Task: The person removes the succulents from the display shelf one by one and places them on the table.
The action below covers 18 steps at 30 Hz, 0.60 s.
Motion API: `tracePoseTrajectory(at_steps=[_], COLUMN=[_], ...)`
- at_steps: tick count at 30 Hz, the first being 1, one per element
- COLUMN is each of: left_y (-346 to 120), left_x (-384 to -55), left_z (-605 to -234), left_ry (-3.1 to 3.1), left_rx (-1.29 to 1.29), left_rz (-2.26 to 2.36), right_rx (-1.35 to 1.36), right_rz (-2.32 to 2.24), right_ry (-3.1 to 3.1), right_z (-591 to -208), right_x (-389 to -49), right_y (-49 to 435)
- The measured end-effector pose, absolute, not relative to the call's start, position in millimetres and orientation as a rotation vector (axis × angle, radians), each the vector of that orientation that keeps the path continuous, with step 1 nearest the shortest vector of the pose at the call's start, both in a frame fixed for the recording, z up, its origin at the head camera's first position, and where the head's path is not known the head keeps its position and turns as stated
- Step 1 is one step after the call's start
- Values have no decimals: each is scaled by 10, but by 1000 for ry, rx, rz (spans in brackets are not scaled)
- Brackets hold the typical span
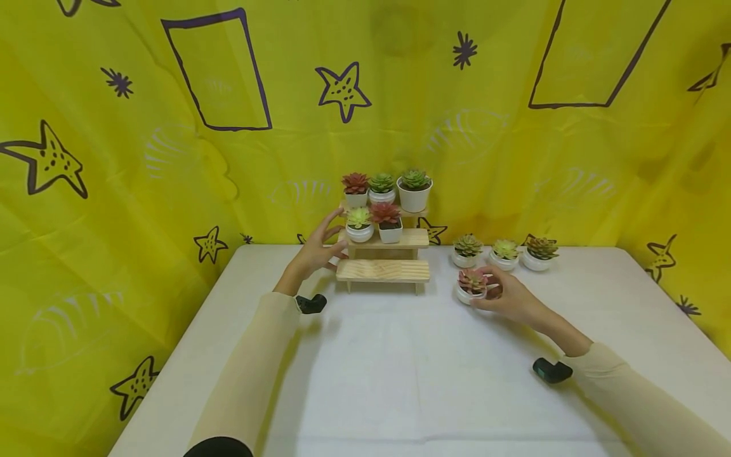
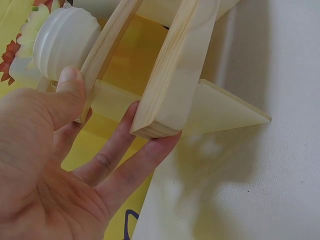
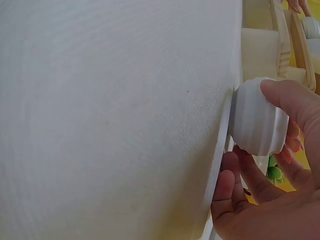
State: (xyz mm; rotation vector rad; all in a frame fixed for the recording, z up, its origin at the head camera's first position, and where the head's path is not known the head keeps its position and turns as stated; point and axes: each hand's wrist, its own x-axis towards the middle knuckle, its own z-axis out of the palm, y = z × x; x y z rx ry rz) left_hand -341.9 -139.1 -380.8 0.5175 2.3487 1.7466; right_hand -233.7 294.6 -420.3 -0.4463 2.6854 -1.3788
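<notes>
A tiered wooden plant stand (image 1: 382,271) stands at the back of the table. My left hand (image 1: 315,252) holds its left end. In the left wrist view, the thumb (image 2: 71,95) lies by the upper plank beside a white pot (image 2: 67,44), and two fingers touch the end of the lower plank (image 2: 167,107). To the right of the stand, my right hand (image 1: 510,296) holds a pink succulent in a round white pot (image 1: 471,285). Thumb and fingers are around that ribbed pot (image 3: 257,117) in the right wrist view, where the plant is mostly hidden.
Three potted succulents, a dark green one (image 1: 467,249), a light green one (image 1: 505,254) and a brownish one (image 1: 539,252), stand behind my right hand. Several more, including a red one (image 1: 356,184), fill the stand's upper tiers. A yellow curtain (image 1: 365,146) hangs behind the white-covered table (image 1: 377,374).
</notes>
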Motion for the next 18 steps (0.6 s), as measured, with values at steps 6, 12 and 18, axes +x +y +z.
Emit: tracePoseTrajectory(at_steps=[6, 12, 18], left_y=[-1395, -1395, -1387], left_x=[-3411, -3410, -3406], left_z=[-3806, -3797, -3800], left_ry=[2355, 2363, 2367], left_rx=[525, 521, 508], left_rz=[1747, 1741, 1740], right_rx=[-438, -445, -470], right_rz=[-1375, -1343, -1273], right_ry=[2687, 2702, 2700], right_z=[-4198, -4195, -4122], right_x=[-2332, -2344, -2343], right_y=[2943, 2960, 2979])
